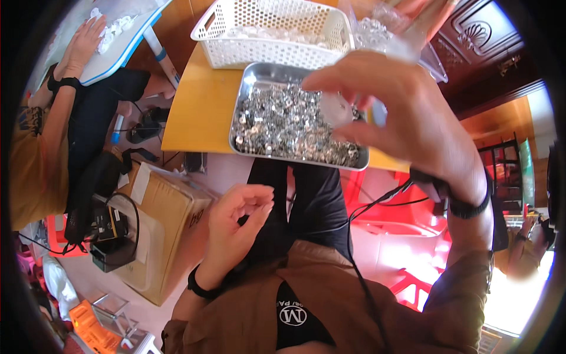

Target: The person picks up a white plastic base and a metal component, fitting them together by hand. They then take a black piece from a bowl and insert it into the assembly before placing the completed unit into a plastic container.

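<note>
My right hand [389, 100] is raised over the right part of a metal tray [241, 106]. Its thumb and fingers curve around a translucent, round plastic piece [336, 110], which looks blurred. Small, shiny metal parts [289, 124] fill the tray in a loose heap. In front of my body, lower and to the left, my left hand [239, 224] is closed in a loose curl, thumb close to the fingertips. Whatever lies inside that curl, if anything, is hidden. Beyond the tray stands a white perforated basket [277, 56] with clear plastic pieces in it.
The tray and basket rest on a yellow table [197, 112]. Clear plastic bags [377, 35] of parts lie at its far right. A cardboard box [171, 224] stands at the left. Another person's hands [85, 44] rest by white pieces on a pale table. A black cable [359, 265] hangs before me.
</note>
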### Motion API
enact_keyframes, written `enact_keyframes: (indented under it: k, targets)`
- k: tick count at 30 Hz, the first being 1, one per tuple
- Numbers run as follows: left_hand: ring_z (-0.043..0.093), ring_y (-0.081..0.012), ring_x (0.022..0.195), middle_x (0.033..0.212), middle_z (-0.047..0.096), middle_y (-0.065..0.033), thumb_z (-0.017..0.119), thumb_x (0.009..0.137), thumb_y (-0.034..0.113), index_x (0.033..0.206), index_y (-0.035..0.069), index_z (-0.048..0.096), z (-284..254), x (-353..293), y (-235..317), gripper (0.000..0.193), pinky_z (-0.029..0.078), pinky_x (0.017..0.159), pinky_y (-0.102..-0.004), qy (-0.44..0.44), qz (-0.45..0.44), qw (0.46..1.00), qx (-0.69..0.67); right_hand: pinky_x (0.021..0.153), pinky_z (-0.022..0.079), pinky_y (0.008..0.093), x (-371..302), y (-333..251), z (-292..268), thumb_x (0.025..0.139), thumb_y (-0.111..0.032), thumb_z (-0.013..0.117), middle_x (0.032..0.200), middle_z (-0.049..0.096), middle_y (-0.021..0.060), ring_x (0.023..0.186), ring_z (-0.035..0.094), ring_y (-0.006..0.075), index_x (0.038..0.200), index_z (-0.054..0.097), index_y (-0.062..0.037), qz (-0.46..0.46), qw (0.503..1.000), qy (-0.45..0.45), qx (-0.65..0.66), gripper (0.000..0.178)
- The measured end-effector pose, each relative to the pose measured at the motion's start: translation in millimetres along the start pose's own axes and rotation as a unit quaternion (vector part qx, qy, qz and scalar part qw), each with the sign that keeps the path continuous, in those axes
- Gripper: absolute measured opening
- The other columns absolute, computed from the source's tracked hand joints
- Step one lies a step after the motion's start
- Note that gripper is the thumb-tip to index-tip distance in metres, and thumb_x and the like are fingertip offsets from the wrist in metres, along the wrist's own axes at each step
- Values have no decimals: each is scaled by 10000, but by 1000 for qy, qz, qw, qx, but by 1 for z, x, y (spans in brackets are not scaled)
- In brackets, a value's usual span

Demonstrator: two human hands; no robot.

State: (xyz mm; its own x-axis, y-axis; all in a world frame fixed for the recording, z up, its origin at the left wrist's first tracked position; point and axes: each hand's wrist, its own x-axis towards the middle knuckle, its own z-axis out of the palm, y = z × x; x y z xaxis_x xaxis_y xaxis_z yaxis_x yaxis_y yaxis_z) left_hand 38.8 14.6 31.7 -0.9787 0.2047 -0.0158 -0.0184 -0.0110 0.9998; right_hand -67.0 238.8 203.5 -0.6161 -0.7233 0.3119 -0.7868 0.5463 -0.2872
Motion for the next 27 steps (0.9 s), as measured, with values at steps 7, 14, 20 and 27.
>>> enact_keyframes:
  k: [7, 14, 20, 27]
  targets:
    - [588, -143, 916, 1071, 573, -85, 690, 800, -3, 1168, -8, 528, 33, 2, 14, 402, 503, 782, -266, -28, 73, 996, -41, 594, 506, 239, -94, -35, 67, 668, -24, 793, 924, 638, 67, 710, 620, 124, 987, 581, -9, 242, 908, -11, 342, 383]
    - [607, -152, 886, 1071, 546, -80, 737, 711, -39, 1127, 29, 576, 49, 8, 15, 450, 533, 700, -268, -149, 145, 976, 63, 554, 512, 243, -140, -29, 120, 832, -105, 687, 889, 613, 87, 716, 616, 142, 1024, 484, 3, 337, 633, 13, 697, 300]
    - [634, -153, 814, 960, 589, -78, 694, 744, -72, 1031, 10, 623, 55, 10, 3, 307, 553, 676, -260, -100, 121, 986, 58, 557, 544, 258, -147, -27, 147, 893, -175, 619, 933, 617, 123, 726, 638, 165, 1076, 478, 14, 322, 564, 48, 759, 299]
    - [633, -162, 860, 982, 607, -84, 686, 794, -26, 1053, -11, 613, 50, 11, -13, 269, 538, 718, -267, -61, 9, 997, -49, 574, 512, 243, -142, -36, 161, 788, -159, 744, 933, 623, 86, 715, 626, 137, 1180, 477, -15, 347, 634, 122, 680, 496]
